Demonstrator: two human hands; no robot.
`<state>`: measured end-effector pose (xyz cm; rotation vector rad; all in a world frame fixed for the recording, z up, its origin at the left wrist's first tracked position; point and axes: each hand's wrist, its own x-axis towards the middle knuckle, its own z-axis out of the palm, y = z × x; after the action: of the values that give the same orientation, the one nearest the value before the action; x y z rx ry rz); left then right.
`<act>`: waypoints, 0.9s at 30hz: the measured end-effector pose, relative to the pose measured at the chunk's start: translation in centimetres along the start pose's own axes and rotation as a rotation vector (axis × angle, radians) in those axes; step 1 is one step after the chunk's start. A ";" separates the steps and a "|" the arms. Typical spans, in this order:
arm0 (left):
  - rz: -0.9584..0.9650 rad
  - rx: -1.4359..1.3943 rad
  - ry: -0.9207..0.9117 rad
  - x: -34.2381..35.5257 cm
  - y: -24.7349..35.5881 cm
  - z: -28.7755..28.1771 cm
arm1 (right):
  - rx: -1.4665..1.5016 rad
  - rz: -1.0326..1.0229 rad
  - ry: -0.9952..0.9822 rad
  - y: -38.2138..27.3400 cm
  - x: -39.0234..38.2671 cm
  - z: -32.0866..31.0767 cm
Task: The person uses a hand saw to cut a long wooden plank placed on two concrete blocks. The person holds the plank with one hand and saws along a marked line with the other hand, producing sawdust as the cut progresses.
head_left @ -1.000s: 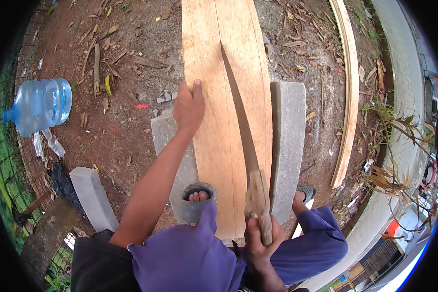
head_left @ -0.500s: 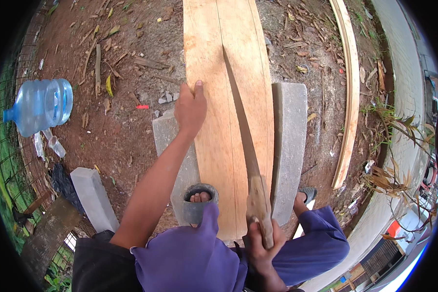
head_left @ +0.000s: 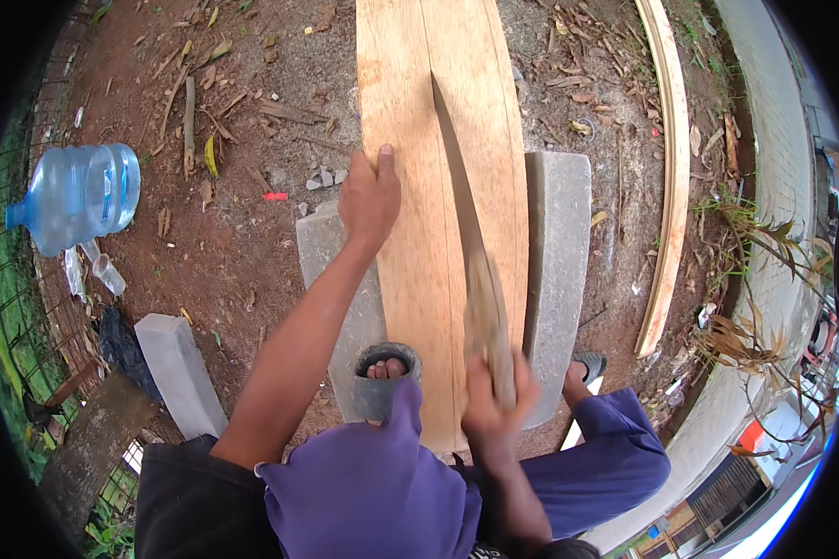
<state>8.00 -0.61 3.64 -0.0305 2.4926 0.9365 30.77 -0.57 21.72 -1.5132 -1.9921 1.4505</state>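
Hands, two: the left hand (head_left: 371, 200) clamped on the left edge of the board, thumb on the upper face, the other fingers partly hidden; the right hand (head_left: 500, 396), slightly blurred, closed round the handle of the saw

Handsaw, one: long tapering dark metal blade (head_left: 457, 177), narrow tip pointing away from the person; rough, pale brown wooden handle (head_left: 488, 303); it lies slantwise above the board, tip at the central line; depth of any cut cannot be told

Board, one: long, wide, pale tan wooden plank (head_left: 399, 102), visible grain, running lengthwise before the person; thin dark lines on it, two, one central, one near the right edge

Blocks, three: rough grey concrete, squared; left block (head_left: 331, 252) partly covered by the plank, right block (head_left: 559, 279) just beside its right edge, third block (head_left: 179, 373) apart at lower left

Feet, two: one in a dark rubbery sandal (head_left: 373, 396) at the plank's left edge, one shod at right

Timber strip, one: long, narrow, pale wood (head_left: 667, 186), on the ground at right

Bottle, one: large ribbed translucent blue plastic (head_left: 84, 197), on its side at left

Ground: brown soil (head_left: 242, 270), scattered dry leaves
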 end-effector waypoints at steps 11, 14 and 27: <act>0.044 -0.002 -0.006 -0.4 1.3 0.6 | 0.202 0.007 0.014 -2.5 18.9 9.3; 0.027 0.040 0.012 -0.8 0.4 0.1 | 0.188 -0.034 0.028 -0.9 14.9 9.2; 0.071 0.018 0.034 -0.1 0.1 0.9 | 0.186 -0.120 0.041 0.7 14.4 8.9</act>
<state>8.46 0.02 3.11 0.0482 2.5478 0.9495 18.86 6.46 11.99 -1.3134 -1.8337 1.4962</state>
